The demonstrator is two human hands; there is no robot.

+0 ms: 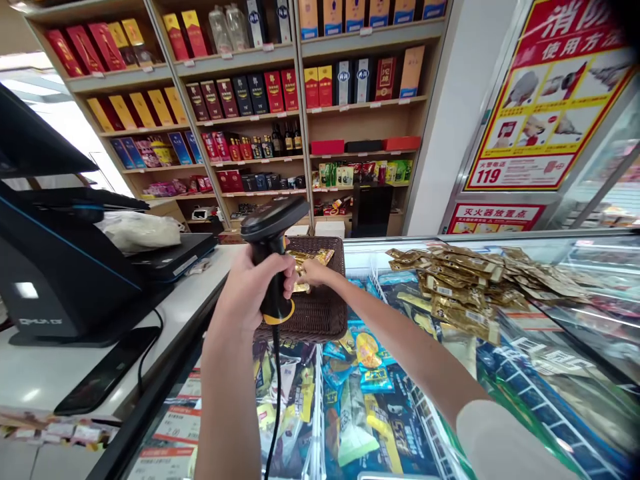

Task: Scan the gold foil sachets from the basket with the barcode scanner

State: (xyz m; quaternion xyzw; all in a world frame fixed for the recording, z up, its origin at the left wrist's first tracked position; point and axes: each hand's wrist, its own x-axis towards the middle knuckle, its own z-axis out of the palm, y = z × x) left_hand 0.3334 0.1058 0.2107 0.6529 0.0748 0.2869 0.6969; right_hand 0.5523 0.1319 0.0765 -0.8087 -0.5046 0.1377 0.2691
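My left hand (247, 283) is wrapped around the grip of a black and yellow barcode scanner (274, 219), held upright with its cable hanging down. Behind it, a dark brown woven basket (323, 317) sits on the glass freezer top, with gold packets inside. My right hand (315, 272) reaches into the basket, its fingers curled down on a gold packet (324, 256). The scanner and left hand partly hide those fingertips. To the right, a loose pile of gold packets (460, 283) lies on the glass.
A checkout terminal (65, 267) stands on the white counter (200, 283) at left, with a phone (107, 370) and a white plastic bag (140, 230) nearby. Below the freezer glass lie colourful ice-cream packs (367, 350) between wire dividers. Shelves of boxed bottles (250, 93) line the back wall.
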